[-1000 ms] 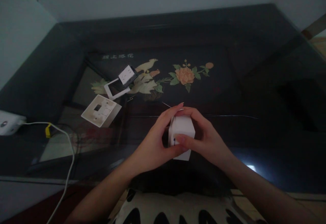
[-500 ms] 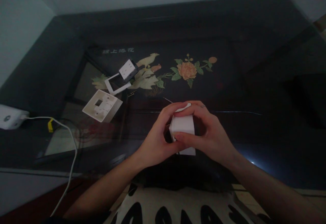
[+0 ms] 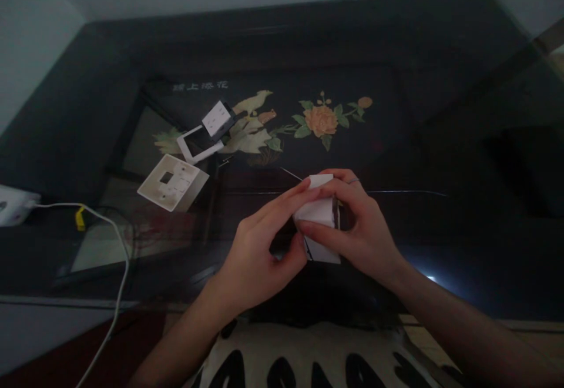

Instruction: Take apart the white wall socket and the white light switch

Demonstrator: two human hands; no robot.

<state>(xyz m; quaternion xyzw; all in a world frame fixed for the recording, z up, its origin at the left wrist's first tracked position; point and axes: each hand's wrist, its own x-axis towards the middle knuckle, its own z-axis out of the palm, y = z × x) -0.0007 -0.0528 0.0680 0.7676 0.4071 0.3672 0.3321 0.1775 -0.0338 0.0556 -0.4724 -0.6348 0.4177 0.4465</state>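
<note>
A small white box-like piece [image 3: 318, 213] with folded flaps is between my hands, near the front of the dark table. My right hand [image 3: 359, 220] grips it from the right, thumb on the near face and fingers over the far side. My left hand [image 3: 267, 244] lies against its left side, fingers stretched across the top and thumb by the lower edge. A dark line marks its lower flap; my fingers hide much of the rest. Just beyond the hands a thin light rod [image 3: 291, 173] sticks out.
Left on the table are a white socket module [image 3: 217, 120], a white frame [image 3: 187, 151], a white wall box [image 3: 152, 183] and some tiny screws [image 3: 225, 160]. A white power strip [image 3: 13, 204] with a pale cable [image 3: 124, 279] and yellow tag [image 3: 80, 219] lies far left.
My left hand has shifted left and its fingers have straightened over the white piece. The piece has turned slightly, showing more of its far flap and right end. The view has shifted slightly.
</note>
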